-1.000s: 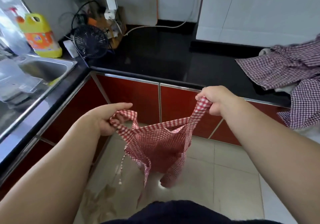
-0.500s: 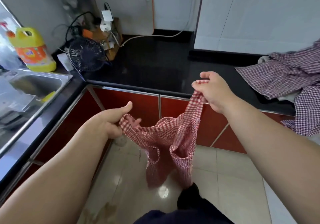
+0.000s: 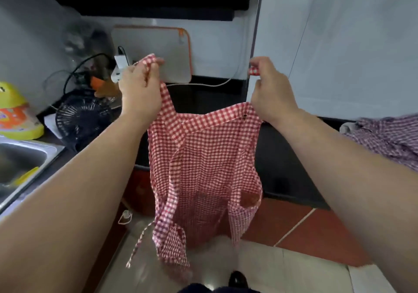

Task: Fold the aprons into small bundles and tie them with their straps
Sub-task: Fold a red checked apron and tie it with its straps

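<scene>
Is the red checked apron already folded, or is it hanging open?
Hanging open, not folded: the left hand and right hand grip its top straps and the red checked apron hangs down loose between them.

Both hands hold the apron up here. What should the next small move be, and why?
Probably bring the two hands together so the apron folds in half lengthwise. The left hand and right hand each grip its top, held apart. The apron hangs spread out in the air, not yet folded, and a strap dangles loose below.
</scene>
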Demonstrator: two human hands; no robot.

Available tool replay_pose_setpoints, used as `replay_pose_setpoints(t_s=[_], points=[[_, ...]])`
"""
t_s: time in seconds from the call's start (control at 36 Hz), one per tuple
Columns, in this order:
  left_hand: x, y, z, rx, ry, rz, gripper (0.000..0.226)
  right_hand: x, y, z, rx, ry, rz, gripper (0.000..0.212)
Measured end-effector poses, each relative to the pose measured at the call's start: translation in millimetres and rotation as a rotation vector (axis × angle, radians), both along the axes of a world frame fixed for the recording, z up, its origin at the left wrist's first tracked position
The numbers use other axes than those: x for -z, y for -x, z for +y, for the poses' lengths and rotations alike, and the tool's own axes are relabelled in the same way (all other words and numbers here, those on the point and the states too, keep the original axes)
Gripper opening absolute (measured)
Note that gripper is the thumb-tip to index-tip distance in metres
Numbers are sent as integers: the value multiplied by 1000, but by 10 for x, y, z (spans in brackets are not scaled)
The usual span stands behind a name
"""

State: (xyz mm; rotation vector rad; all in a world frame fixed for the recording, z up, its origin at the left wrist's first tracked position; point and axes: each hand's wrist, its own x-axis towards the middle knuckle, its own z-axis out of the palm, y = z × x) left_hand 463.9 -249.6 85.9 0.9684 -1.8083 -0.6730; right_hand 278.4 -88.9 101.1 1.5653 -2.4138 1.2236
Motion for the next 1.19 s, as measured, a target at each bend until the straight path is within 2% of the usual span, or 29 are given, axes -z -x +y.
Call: replay_pose_setpoints(t_s=[0.08,0.25,0.42,0.69,0.81,0.89,0.94,1.06,1.14,1.19], points=[[-4,191,-226,-69,21,-32,48,-1,254,-196,-4,5,-11,58],[-28,531,-593,-125,36,-76,31,29,722,-662,27,37,-24,58],[43,694,-1065,-215,-37,-42,31,77,938,-1200,23,24,-46,61],[199,1012,-2130,-136,-176,-13,33,158,1269,-2201,121,-15,33,60],[55,1190,-2699,-87,-205,31,33,72,1464,-2630,169,84,88,59],[-48,1384,-3028,-32,-284,52,34,51,1605,-2938,216,105,-1,64],[-31,1464,-3124,36,-301,2,35,77,1647,-3064,220,57,-109,70],[321,1470,-3312,225,-434,-190,30,332,1751,-3227,271,-263,-143,80],[632,1420,-3322,247,-434,-396,22,591,1758,-3182,316,-488,-101,74],[798,1435,-3283,245,-467,-441,17,760,1729,-3154,309,-569,-129,70]])
